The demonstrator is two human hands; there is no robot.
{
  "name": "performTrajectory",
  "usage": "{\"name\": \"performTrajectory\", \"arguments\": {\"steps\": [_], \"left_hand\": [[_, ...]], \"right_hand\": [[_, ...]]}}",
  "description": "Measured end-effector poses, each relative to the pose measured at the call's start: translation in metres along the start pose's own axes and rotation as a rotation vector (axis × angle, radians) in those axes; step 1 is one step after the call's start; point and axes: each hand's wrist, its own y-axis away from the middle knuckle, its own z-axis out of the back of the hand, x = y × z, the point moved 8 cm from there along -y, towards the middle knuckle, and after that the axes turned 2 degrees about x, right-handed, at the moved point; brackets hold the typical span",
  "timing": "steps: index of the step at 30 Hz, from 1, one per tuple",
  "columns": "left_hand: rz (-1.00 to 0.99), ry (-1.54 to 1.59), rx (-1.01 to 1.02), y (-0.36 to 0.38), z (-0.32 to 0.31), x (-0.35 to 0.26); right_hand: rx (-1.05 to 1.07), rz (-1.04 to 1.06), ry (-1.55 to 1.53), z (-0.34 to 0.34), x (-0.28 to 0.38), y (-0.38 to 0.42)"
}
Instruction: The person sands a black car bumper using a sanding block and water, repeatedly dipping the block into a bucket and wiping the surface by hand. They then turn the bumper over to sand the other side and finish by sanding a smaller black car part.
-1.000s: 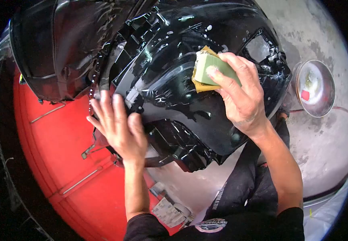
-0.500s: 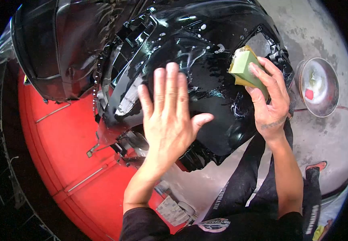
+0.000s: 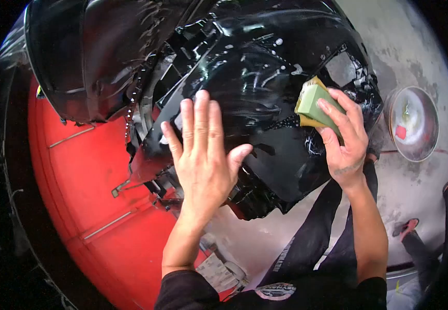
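Observation:
A glossy black bumper-like car panel (image 3: 286, 160), wet with water streaks and foam spots, lies beneath both hands. My right hand (image 3: 350, 142) is closed around a green sanding block (image 3: 314, 102), which has a yellowish sheet, seemingly sandpaper, showing along its edges. The block is over the panel's right part, near a cut-out opening; its contact face is hidden. Flat and palm down, my left hand (image 3: 202, 163) has its fingers spread over the panel's left part and holds nothing. Whether its palm touches the surface cannot be made out.
Another black panel (image 3: 53, 57) stands at the upper left. Below it is a red surface (image 3: 100, 191). A metal bowl (image 3: 436, 135) with whitish liquid and a small red piece sits on the grey floor at right. Another person's leg and shoe (image 3: 409, 228) show at lower right.
My left hand has shifted left and slightly down across the panel. The view has moved a little, and the sanding block in my right hand appears slightly lower.

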Motion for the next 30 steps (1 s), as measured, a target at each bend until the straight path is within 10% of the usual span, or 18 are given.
{"name": "performTrajectory", "arguments": {"steps": [17,30], "left_hand": [[-0.128,0.315,-0.151,-0.074,-0.001,-0.048],[0.167,0.202,-0.03,-0.001,0.02,0.03]], "right_hand": [[0.129,0.035,0.047,0.014,0.014,-0.052],[0.323,0.175,0.018,-0.017,0.036,-0.109]]}}
